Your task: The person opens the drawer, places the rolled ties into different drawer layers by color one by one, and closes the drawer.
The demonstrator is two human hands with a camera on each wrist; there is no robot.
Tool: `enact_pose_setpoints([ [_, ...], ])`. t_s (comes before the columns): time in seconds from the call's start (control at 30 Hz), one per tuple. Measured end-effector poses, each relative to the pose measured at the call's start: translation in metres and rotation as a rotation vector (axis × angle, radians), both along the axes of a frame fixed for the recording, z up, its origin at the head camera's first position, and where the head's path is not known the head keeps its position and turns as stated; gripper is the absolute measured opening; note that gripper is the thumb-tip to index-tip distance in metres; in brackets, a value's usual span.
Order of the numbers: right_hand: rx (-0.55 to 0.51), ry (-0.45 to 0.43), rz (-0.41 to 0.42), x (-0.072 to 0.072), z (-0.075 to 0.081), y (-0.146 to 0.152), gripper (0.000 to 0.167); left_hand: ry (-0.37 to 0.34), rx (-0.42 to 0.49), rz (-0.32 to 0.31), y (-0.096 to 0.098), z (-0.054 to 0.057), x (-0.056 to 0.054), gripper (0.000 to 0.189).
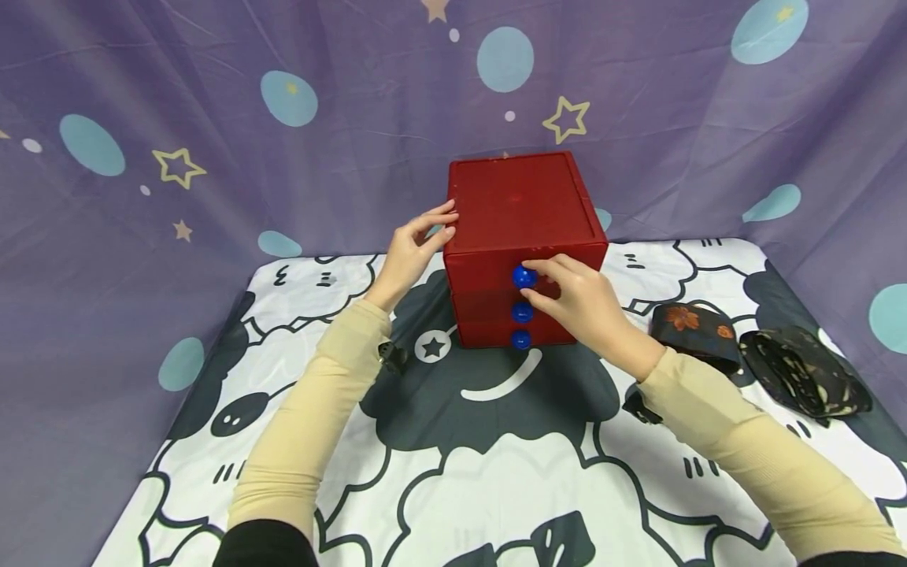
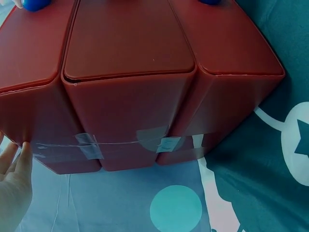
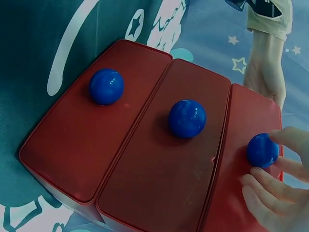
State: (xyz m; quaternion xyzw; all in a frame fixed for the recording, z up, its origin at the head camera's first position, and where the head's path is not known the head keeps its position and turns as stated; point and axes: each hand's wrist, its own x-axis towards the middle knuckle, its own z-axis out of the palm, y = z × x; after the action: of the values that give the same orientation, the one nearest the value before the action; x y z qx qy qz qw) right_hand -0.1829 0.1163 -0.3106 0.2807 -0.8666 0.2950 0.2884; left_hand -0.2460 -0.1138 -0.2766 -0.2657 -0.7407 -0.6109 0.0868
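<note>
A red box of three stacked drawers stands on the cloth, each front bearing a round blue knob. My right hand pinches the top drawer's knob between thumb and fingers; the right wrist view shows these fingers around the same knob. Below it are the middle knob and the bottom knob. All three drawers look closed. My left hand touches the box's upper left side with extended fingers. Clear tape crosses that side in the left wrist view.
To the right lie a dark folded pouch with orange flowers and a dark patterned folded fabric item. A white and dark cartoon-print cloth covers the table. Behind the box hangs a purple curtain with stars and dots.
</note>
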Motion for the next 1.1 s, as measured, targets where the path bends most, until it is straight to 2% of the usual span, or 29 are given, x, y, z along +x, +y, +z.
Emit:
enact_pose_setpoints([
  [0.7, 0.064, -0.004, -0.028, -0.0045, 0.0003, -0.0031, 0.037, -0.017, -0.036, 0.022, 0.0001, 0.0008, -0.0005, 0.031],
  [1.1, 0.094, 0.033, -0.024, 0.0019, 0.0018, -0.003, 0.036, -0.027, -0.017, 0.017, 0.0001, -0.0001, -0.001, 0.03],
])
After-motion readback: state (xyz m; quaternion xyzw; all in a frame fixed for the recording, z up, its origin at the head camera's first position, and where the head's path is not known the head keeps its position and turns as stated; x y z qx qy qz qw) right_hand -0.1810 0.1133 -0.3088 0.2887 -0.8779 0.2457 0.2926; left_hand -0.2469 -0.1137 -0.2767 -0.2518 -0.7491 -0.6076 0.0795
